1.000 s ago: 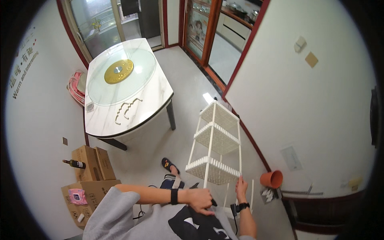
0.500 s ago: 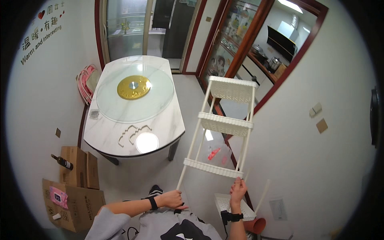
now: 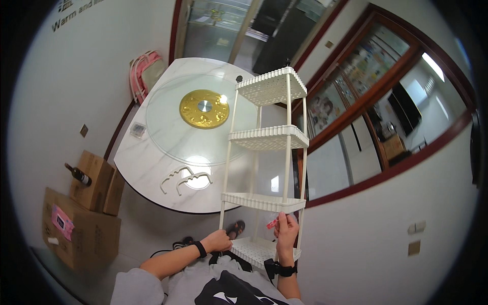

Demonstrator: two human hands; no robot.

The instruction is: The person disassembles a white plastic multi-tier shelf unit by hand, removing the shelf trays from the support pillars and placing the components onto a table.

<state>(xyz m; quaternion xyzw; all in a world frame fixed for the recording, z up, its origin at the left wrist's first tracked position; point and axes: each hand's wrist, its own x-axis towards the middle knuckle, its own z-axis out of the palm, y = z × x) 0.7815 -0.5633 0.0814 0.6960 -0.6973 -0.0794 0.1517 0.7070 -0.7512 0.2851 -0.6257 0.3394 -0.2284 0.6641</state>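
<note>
White rack (image 3: 267,134) now leans nearer twelve o'clock, apparently better lined up over its lowest tray (image 3: 254,249); left hand (image 3: 217,240) and right hand (image 3: 286,233) each hold a post (image 3: 222,216), grip narrow.

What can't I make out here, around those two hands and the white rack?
All in the head view:
White rack: the bottom shelf is partly hidden by the right hand and forearm.
Front left post: its lower end is covered by the left hand.
Red item: too small and blurred to identify.
Wall lettering: cut off by the upper edge.
Bottle label: too small to read.
</note>
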